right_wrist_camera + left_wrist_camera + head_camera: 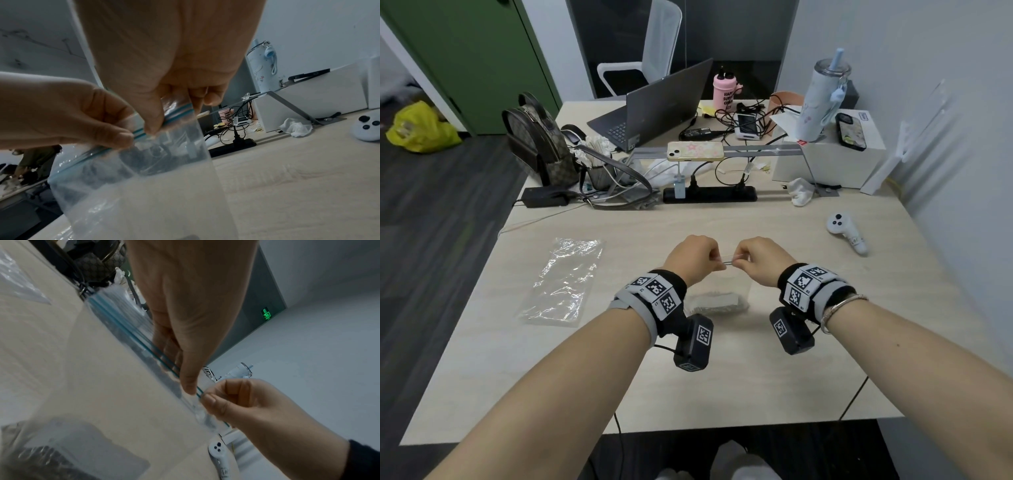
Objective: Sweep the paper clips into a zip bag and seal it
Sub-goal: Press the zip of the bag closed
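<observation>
A clear zip bag (717, 291) hangs upright over the middle of the table, its bottom resting on the tabletop. A heap of metal paper clips (717, 303) lies in the bag's bottom. My left hand (693, 255) pinches the blue zip strip (131, 335) at the top edge. My right hand (758, 257) pinches the same strip (179, 112) close beside the left one. In the left wrist view my left hand (189, 386) and right hand (209, 400) nearly touch on the strip. The right wrist view shows both thumbs, the right hand (152, 128) and left hand (123, 138), pressed on the seal.
A crumpled clear plastic sheet (566, 281) lies to the left on the table. A white controller (847, 233) sits at the right. Behind are a black power strip (709, 195), cables, a backpack (537, 144), a laptop (654, 106) and a white box (828, 161).
</observation>
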